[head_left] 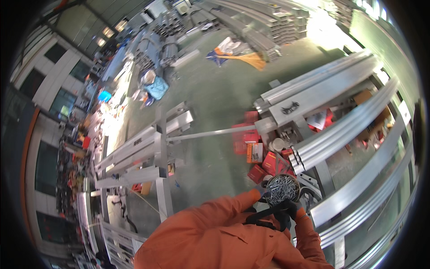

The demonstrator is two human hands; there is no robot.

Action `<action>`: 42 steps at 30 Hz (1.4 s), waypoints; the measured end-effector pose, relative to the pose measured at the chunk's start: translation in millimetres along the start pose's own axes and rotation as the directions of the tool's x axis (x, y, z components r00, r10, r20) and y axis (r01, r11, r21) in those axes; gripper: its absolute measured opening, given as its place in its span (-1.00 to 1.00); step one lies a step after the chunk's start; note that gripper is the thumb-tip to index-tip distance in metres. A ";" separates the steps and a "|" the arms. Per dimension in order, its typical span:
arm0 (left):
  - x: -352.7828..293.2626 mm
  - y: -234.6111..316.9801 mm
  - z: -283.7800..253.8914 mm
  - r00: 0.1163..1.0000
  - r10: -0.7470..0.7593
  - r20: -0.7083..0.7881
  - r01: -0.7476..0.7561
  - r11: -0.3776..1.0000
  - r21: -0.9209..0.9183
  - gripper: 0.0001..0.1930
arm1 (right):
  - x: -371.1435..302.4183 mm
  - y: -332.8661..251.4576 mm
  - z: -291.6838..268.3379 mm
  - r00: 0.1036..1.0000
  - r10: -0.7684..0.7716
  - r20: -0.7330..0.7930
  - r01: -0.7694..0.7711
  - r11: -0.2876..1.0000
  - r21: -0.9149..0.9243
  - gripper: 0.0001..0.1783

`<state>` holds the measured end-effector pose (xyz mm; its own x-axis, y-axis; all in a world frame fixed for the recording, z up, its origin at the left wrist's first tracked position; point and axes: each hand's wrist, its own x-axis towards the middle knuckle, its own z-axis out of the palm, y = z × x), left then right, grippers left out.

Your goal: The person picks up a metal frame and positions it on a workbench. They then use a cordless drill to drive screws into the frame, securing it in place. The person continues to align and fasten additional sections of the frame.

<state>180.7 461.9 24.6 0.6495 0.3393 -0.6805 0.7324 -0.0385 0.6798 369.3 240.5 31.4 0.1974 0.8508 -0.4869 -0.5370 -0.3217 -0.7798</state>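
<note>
A round tub (299, 190) full of loose silver screws (282, 188) is in front of my body, beside the ends of metal profiles. At its left rim is my left hand (261, 193), in a dark glove, closed on the side of the tub. My right hand (293, 209), also dark-gloved, is closed against the near right rim. The fingers under the tub are hidden. A black strap-like piece (266, 213) runs across my orange jacket just below the tub; I cannot make out where it ends.
Long metal profiles (345, 139) rest on a rack to the right. Red boxes (271, 163) and an orange-white box (255, 153) are beyond the tub. More metal beams (134, 152) lie on a stand at left. Stacked profiles (255, 22) and a yellow-orange sheet (251, 59) are farther off.
</note>
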 end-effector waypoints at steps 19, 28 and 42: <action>-63.3 -148.7 -58.8 0.904 -0.370 0.213 0.261 0.873 0.411 -0.78 | -292.7 269.6 193.2 0.397 0.341 -0.852 0.917 -0.110 0.383 -0.64; -66.6 -102.3 4.7 0.919 -0.350 0.178 0.124 0.689 0.714 -0.73 | -431.9 347.0 220.5 0.088 0.572 -0.815 0.917 -0.367 -0.159 -0.64; -178.8 65.7 486.1 0.505 0.202 0.839 -0.828 0.386 0.406 -0.61 | -614.7 514.1 229.5 -0.009 0.660 -0.751 0.725 -0.513 -0.460 -0.53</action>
<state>212.1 -58.1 58.0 0.6478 -0.6249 -0.4357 -0.1725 -0.6774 0.7151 -216.4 -352.6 20.1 0.2598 -0.5321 -0.8058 0.7956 0.5909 -0.1336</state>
